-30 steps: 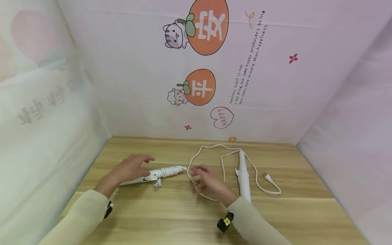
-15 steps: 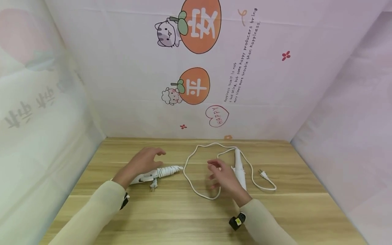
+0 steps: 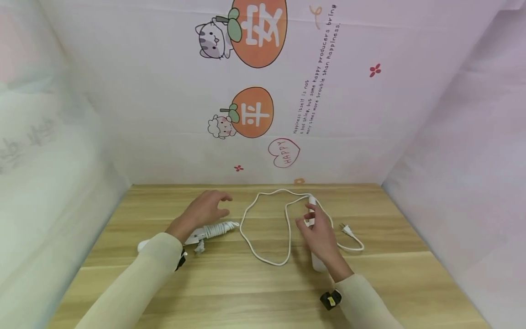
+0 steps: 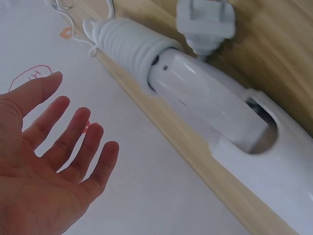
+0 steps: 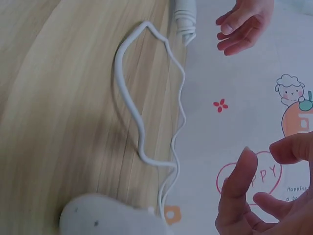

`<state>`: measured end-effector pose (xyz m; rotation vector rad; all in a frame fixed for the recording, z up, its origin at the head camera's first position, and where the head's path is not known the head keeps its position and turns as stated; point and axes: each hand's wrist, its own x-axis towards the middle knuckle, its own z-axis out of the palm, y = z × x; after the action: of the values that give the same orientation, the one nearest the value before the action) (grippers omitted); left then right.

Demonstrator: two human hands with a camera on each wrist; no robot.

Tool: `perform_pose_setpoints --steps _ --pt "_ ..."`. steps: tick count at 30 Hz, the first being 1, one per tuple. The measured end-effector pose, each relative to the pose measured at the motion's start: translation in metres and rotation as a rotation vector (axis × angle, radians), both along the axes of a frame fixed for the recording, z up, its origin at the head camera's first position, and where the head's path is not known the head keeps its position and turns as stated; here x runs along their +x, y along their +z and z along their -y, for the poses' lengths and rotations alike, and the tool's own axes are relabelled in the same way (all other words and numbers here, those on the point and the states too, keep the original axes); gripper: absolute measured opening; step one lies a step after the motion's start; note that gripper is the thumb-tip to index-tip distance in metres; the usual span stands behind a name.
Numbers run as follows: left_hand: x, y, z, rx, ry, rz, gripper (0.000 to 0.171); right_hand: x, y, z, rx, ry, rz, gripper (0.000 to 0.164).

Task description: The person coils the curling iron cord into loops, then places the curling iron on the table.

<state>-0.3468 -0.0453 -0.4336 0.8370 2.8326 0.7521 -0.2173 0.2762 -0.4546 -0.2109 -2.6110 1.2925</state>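
Tabletop (image 3: 230, 292): wood-grain, printed sheet (image 3: 176, 155) behind.
Wrapped styling iron (image 4: 210, 98): left side, below your left hand (image 3: 203, 210); fingers spread, empty. Coiling probably keeps it compact.
Unwrapped styling iron (image 3: 318, 263): right, partly hidden by your right hand (image 3: 320, 233); fingers half-bent, empty.
Snag risk: looped cord (image 5: 128, 98) between irons.

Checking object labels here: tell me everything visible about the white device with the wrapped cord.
This elongated white device looks like glossy plastic, with a lever-like piece beside a dark gap. Its cord is wound around one end; the plug lies alongside. It rests on the wood-look tabletop at the person's left, partly hidden in the head view by the left sleeve. The left grip hovers nearby, not touching it.
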Motion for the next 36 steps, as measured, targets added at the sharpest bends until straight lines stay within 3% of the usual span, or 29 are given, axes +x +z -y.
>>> perform_pose_setpoints --steps 8,15,30,33,36 --pt "-0.006 0.001 -0.026 0.002 -0.024 -0.038 0.042 0.013 -0.011 -0.016 0.253 -0.124 0.061 0.083" --pt "-0.012 0.001 -0.045 -0.006 -0.039 -0.057 0.042 0.022 -0.033 -0.033 0.473 -0.154 0.053 0.091" --pt "-0.019 0.0 -0.08 -0.017 -0.039 -0.063 0.042 0.029 -0.053 -0.034 0.527 -0.1 0.171 0.108" --pt "-0.019 0.001 -0.088 -0.019 -0.046 -0.073 0.042 0.029 -0.054 -0.037 0.525 -0.082 0.192 0.103" --pt "-0.019 0.001 -0.1 -0.018 -0.06 -0.073 0.041 0.03 -0.055 -0.045 0.522 -0.077 0.196 0.087"
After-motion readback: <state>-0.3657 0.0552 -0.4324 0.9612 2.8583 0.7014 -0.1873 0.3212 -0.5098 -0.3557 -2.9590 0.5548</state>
